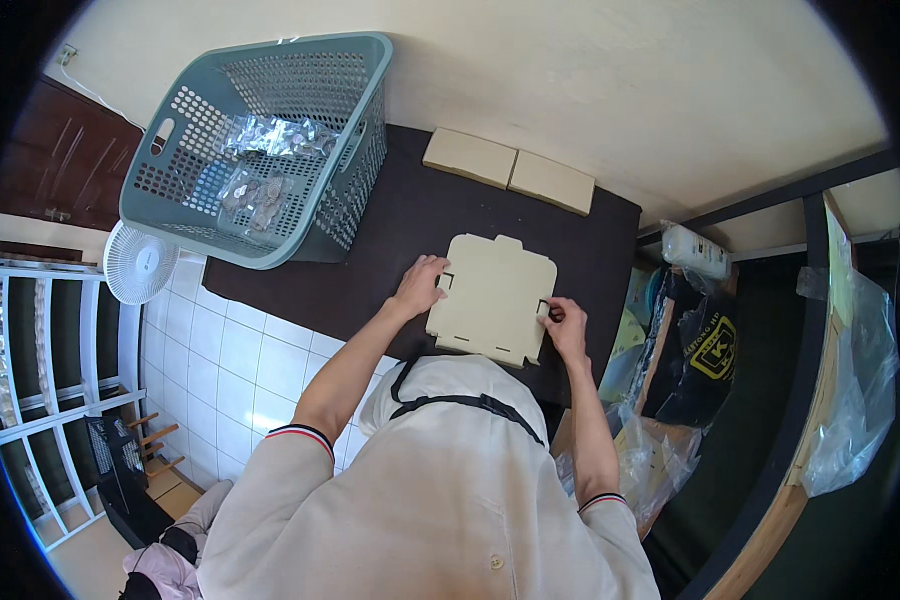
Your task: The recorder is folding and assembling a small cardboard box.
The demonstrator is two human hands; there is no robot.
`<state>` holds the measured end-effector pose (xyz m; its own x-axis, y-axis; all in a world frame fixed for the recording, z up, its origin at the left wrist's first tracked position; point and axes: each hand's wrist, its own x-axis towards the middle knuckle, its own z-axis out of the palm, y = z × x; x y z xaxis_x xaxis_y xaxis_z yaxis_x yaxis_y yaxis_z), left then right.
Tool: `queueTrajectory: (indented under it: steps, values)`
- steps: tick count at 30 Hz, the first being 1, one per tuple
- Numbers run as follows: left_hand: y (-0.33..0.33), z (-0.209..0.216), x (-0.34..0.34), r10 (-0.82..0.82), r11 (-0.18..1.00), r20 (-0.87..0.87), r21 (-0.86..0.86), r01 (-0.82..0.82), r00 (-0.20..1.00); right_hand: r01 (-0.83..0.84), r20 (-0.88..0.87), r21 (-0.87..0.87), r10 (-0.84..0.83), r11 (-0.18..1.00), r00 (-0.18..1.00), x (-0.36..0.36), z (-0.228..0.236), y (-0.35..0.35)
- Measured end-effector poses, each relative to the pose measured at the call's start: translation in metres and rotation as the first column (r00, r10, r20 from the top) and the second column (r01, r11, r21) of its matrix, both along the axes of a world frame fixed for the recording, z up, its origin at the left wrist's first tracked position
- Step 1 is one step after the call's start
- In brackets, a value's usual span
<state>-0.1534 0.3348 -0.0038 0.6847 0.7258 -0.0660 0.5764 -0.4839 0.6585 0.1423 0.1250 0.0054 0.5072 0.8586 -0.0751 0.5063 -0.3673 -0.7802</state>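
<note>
On the dark tabletop in front of me lies a pale tan cardboard box blank (494,295), with slots and tabs along its edges. A rounded tab sticks out on its far side. My left hand (422,285) grips the blank's left edge beside a slot, fingers bent over the border. At the right edge, my right hand (567,325) is closed in a pinch at a side flap near another slot. What lies under the blank is hidden.
A grey-green perforated basket (320,210) holding clear bags of small items stands at the table's left. Two folded tan boxes (470,157) lie along the wall. A white fan (141,262) is at the left; a dark shelf frame with plastic bags (850,390) rises at the right.
</note>
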Motion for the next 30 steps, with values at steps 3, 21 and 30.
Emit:
queueTrajectory:
  steps: [3,21,30]
  values:
    - [0.009,0.0,0.007,-0.089,0.988,-0.096,-0.131,0.076,0.991,-0.119,0.089,-0.089,0.126,0.989,0.988,0.002,-0.006,0.001]
    - [0.015,-0.013,0.005,-0.285,0.956,-0.189,0.011,0.293,0.94,-0.272,0.212,-0.214,0.317,0.938,0.925,0.002,0.004,0.009]
    - [-0.019,-0.011,-0.02,-0.324,0.923,-0.095,0.186,0.337,0.941,-0.246,0.368,-0.16,0.289,0.956,0.883,-0.026,0.003,-0.016]
